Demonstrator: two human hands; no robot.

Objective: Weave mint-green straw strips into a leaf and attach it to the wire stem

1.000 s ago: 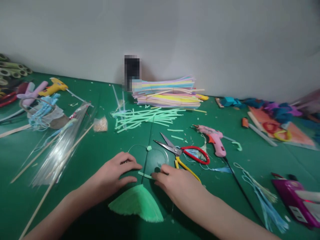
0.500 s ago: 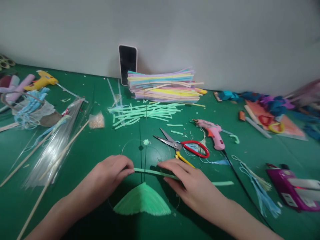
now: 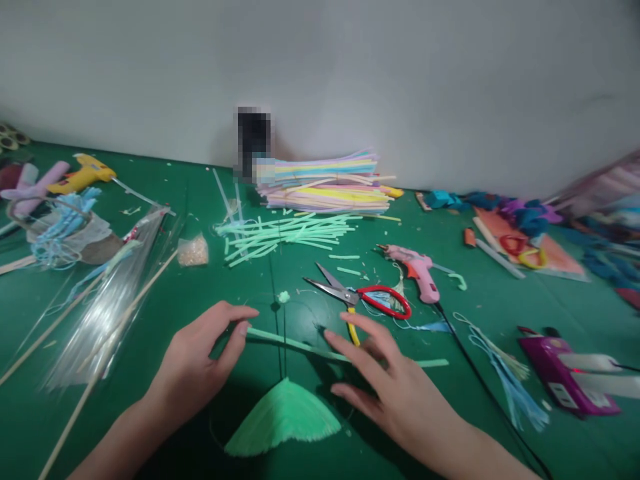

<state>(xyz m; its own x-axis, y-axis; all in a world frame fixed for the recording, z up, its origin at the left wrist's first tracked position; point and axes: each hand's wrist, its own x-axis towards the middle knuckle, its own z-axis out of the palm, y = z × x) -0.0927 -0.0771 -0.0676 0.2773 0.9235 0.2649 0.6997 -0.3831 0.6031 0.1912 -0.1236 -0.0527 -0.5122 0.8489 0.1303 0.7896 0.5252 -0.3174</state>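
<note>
A long pale green strip (image 3: 295,343) stretches between my hands over the green table. My left hand (image 3: 213,347) is at its left end, thumb and index finger apart, with the strip's tip beside the thumb. My right hand (image 3: 375,373) has its fingers spread over the strip's right part, which passes beneath them and shows again past the wrist. Below the strip is a green fan-shaped piece (image 3: 285,417) attached to a thin dark line. A small green tuft (image 3: 284,297) lies above, near a faint clear ring.
Red-and-yellow-handled scissors (image 3: 383,301) and a pink glue gun (image 3: 417,270) lie right of centre. Behind are green strips (image 3: 295,233) and coloured bundles (image 3: 330,183). Wooden sticks (image 3: 120,317) lie left; a purple device (image 3: 563,370) is at right.
My left thumb and index finger have parted from their pinch on the strip. My right fingers have spread wider. The camera view has shifted slightly.
</note>
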